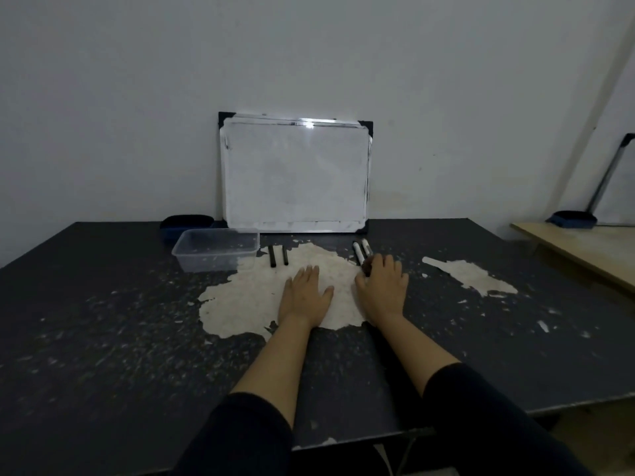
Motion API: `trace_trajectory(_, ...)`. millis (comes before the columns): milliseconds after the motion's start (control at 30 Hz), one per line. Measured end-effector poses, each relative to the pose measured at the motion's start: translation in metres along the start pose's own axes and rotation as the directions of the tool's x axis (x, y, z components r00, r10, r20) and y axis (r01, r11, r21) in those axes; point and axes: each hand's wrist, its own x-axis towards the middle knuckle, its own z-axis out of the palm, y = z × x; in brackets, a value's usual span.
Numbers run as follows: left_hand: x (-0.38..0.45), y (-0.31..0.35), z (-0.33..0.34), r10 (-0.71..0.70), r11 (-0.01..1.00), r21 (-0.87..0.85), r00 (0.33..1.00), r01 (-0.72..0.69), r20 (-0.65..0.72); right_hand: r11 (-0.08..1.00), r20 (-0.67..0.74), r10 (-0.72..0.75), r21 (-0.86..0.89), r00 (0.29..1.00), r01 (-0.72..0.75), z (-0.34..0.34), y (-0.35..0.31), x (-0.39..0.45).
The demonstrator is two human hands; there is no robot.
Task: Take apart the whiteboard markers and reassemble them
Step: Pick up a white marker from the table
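Observation:
Two white-barrelled whiteboard markers (359,253) lie side by side on the dark table (103,321), just past my right hand. My right hand (383,286) rests palm down, its fingertips touching the near ends of those markers and covering them. Two thin black pieces (278,255), caps or inner parts, lie parallel a little beyond my left hand. My left hand (305,293) lies flat on the worn pale patch with fingers together and nothing under it that I can see.
A clear plastic container (216,249) stands to the left of the black pieces. A small whiteboard (295,173) leans on the wall behind, with a dark blue eraser tray (187,223) beside it. A wooden table (584,249) stands at the right.

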Motion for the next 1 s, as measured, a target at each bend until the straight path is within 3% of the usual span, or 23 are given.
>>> trace_trajectory(267, 0.005, -0.002, 0.004, -0.002, 0.998, 0.062, 1.0, 0.001, 0.014, 0.99, -0.016, 0.011, -0.139, 1.0, -0.013, 0.017, 0.003, 0.028)
trace_trajectory(600, 0.004, -0.004, 0.004, 0.007, 0.998, 0.061, 1.0, -0.008, 0.017, 0.999, -0.045, 0.022, -0.048, 0.999, -0.024, 0.016, 0.004, 0.031)
trace_trajectory(733, 0.003, -0.004, 0.002, 0.011, 0.998, 0.056, 1.0, -0.013, 0.023, 0.998, -0.105, -0.047, -0.044, 0.993, 0.043, 0.013, 0.0, 0.026)
trace_trajectory(1000, 0.001, -0.005, 0.003, 0.025, 0.999, 0.034, 1.0, -0.025, 0.011, 0.996, -0.094, -0.056, -0.077, 0.994, 0.049, 0.016, 0.002, 0.028)
